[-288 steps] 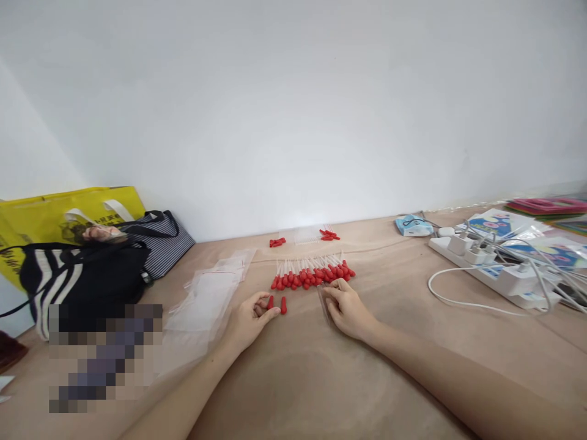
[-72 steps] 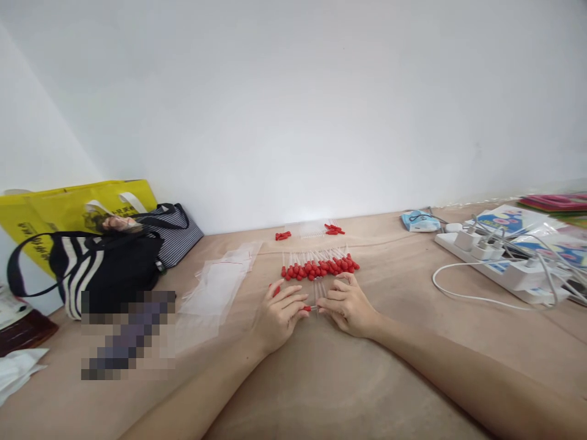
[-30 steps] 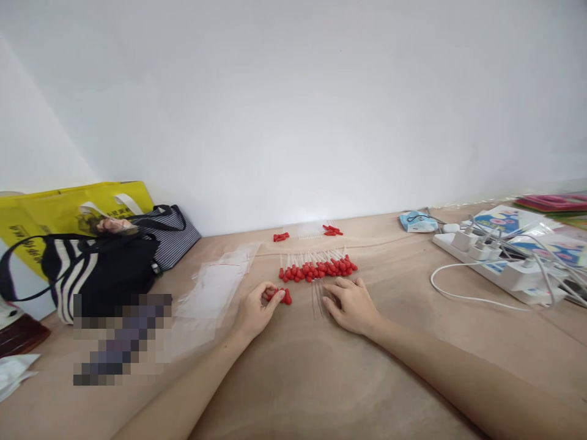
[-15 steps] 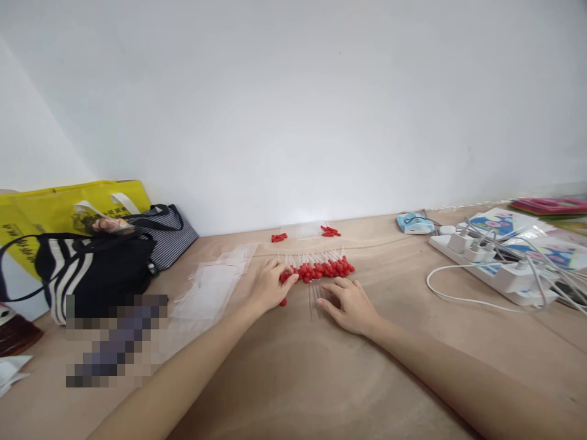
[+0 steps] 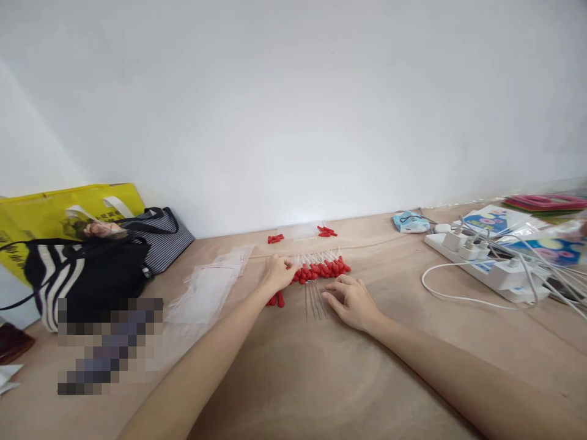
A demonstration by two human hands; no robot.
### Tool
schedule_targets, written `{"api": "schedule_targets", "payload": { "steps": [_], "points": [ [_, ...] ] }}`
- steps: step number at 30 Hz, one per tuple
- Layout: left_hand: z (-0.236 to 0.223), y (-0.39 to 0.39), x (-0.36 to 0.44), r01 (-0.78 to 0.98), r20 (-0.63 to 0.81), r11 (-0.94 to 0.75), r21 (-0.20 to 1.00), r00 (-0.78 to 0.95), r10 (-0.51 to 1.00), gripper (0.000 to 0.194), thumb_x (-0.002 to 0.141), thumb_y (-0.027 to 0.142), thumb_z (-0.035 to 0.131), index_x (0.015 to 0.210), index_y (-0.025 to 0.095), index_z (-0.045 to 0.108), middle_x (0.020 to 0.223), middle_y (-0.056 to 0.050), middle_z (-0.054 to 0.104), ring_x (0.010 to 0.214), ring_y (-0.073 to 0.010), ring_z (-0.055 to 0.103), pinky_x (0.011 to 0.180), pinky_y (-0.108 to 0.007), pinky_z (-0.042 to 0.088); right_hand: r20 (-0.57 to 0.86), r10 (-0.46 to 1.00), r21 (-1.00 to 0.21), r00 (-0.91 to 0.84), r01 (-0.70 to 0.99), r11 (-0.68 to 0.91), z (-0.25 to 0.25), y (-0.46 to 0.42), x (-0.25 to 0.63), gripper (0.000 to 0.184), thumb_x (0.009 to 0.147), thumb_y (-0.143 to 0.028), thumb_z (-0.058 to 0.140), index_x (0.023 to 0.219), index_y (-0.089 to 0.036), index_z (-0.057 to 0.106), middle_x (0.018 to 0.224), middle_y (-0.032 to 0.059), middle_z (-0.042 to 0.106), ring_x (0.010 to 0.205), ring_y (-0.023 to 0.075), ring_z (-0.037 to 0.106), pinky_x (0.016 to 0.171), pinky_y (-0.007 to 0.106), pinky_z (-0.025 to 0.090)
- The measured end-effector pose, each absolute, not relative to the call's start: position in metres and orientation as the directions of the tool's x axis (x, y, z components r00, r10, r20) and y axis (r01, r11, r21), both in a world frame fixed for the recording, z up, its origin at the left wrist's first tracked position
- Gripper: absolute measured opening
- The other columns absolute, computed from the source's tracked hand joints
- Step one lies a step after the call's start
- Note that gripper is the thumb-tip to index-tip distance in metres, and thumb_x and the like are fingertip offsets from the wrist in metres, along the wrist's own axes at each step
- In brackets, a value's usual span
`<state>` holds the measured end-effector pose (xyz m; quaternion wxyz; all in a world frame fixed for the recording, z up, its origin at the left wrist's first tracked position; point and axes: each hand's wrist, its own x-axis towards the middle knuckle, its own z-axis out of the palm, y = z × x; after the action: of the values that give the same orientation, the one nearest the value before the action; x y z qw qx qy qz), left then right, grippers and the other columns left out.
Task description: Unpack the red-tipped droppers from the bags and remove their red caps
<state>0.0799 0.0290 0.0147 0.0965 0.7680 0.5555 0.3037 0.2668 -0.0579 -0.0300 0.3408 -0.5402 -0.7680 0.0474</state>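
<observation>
A row of red bulbs [image 5: 321, 269] on thin clear tubes lies across the middle of the table, the clear ends pointing to the wall. My left hand [image 5: 277, 275] is at the row's left end, thumb and fingers drawn together; what is between them is hidden. Just below that hand lie a few red bulbs [image 5: 280, 299], partly covered by the wrist. Several loose clear tubes [image 5: 314, 304] lie in front of the row. Beside them rests my right hand [image 5: 352, 302], fingers curved, thumb apart, its thumb tip close to the tubes.
Clear plastic bags [image 5: 206, 287] lie left of the hands. Further left are a black bag [image 5: 92, 281], a striped bag [image 5: 172, 238] and a yellow bag [image 5: 41, 211]. Small red pieces [image 5: 327, 231] lie near the wall. A power strip [image 5: 477, 263] with cables and a blue mask [image 5: 410, 222] are right.
My left hand has turned and pulled its fingers in at the row's left end. More red bulbs show below it. My right hand has barely moved; the clear tubes beside it are more spread.
</observation>
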Motion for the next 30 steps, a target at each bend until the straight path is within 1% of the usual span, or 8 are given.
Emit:
{"api": "schedule_targets", "payload": {
  "steps": [3,5,9,11,13,18,24,30],
  "points": [
    [0.019,0.018,0.069,0.749,0.341,-0.367,0.552,0.199,0.919,0.028,0.074,0.035,0.047,0.057,0.016,0.059,0.057,-0.002,0.062,0.059,-0.0158,0.058,0.057,-0.026,0.044,0.497,0.849,-0.458,-0.177,0.778,0.430,-0.032,-0.057,0.267,0.021,0.082,-0.033,0.046,0.088,-0.022,0.062,0.081,0.0032,0.057,0.079,0.0163,0.054,0.072,0.033,0.036],
    [0.021,0.005,0.058,0.722,0.347,-0.373,0.582,0.194,0.918,0.026,0.075,0.035,0.047,0.064,0.015,0.061,0.063,-0.002,0.064,0.059,-0.0149,0.059,0.056,-0.024,0.044,0.535,0.830,-0.488,-0.157,0.744,0.456,-0.033,-0.056,0.267,0.023,0.082,-0.032,0.046,0.095,-0.021,0.060,0.084,0.0047,0.055,0.078,0.0160,0.053,0.070,0.032,0.040],
    [0.017,-0.029,0.038,0.656,0.395,-0.467,0.593,0.269,0.878,0.019,0.077,0.033,0.049,0.074,0.016,0.058,0.068,-0.001,0.064,0.061,-0.0132,0.060,0.056,-0.023,0.046,0.639,0.760,-0.512,-0.115,0.674,0.533,-0.032,-0.057,0.267,0.045,0.077,-0.038,0.051,0.118,-0.019,0.046,0.098,0.0098,0.051,0.083,0.0181,0.052,0.066,0.030,0.045],
    [0.011,-0.044,0.032,0.646,0.445,-0.566,0.511,0.365,0.818,0.017,0.079,0.031,0.048,0.074,0.017,0.057,0.071,-0.002,0.063,0.064,-0.0131,0.060,0.058,-0.024,0.047,0.689,0.706,-0.444,-0.165,0.674,0.591,-0.030,-0.059,0.266,0.055,0.075,-0.041,0.055,0.123,-0.019,0.041,0.106,0.0114,0.049,0.096,0.0211,0.048,0.076,0.034,0.043],
    [0.003,-0.054,0.030,0.636,0.518,-0.663,0.395,0.442,0.732,0.016,0.080,0.028,0.048,0.072,0.018,0.057,0.077,-0.003,0.063,0.071,-0.0137,0.060,0.063,-0.025,0.048,0.705,0.656,-0.336,-0.269,0.687,0.644,-0.027,-0.061,0.265,0.055,0.074,-0.043,0.056,0.123,-0.021,0.042,0.111,0.0113,0.048,0.103,0.0225,0.045,0.085,0.038,0.038],
    [-0.014,-0.062,0.035,0.585,0.616,-0.794,0.165,0.567,0.546,0.015,0.082,0.025,0.045,0.076,0.018,0.057,0.083,-0.004,0.064,0.077,-0.0132,0.061,0.070,-0.023,0.049,0.641,0.602,-0.142,-0.476,0.698,0.702,-0.024,-0.066,0.260,0.026,0.079,-0.039,0.052,0.102,-0.030,0.060,0.111,0.0062,0.053,0.099,0.0206,0.047,0.084,0.040,0.031],
    [-0.018,-0.060,0.040,0.552,0.654,-0.832,0.054,0.610,0.447,0.014,0.083,0.021,0.044,0.078,0.017,0.057,0.081,-0.004,0.063,0.074,-0.0118,0.060,0.070,-0.022,0.049,0.610,0.598,-0.139,-0.520,0.673,0.726,-0.022,-0.065,0.254,0.019,0.083,-0.034,0.048,0.089,-0.027,0.065,0.089,0.0023,0.062,0.087,0.0163,0.049,0.083,0.037,0.028],
    [-0.012,-0.057,0.040,0.563,0.622,-0.826,-0.024,0.655,0.429,0.021,0.082,0.032,0.049,0.093,0.019,0.060,0.101,-0.008,0.060,0.099,-0.0215,0.050,0.085,-0.038,0.042,0.627,0.564,-0.120,-0.538,0.649,0.752,-0.021,-0.068,0.249,0.020,0.084,-0.031,0.045,0.088,-0.026,0.064,0.071,0.0002,0.062,0.079,0.0144,0.048,0.086,0.037,0.025]
  ]
}}
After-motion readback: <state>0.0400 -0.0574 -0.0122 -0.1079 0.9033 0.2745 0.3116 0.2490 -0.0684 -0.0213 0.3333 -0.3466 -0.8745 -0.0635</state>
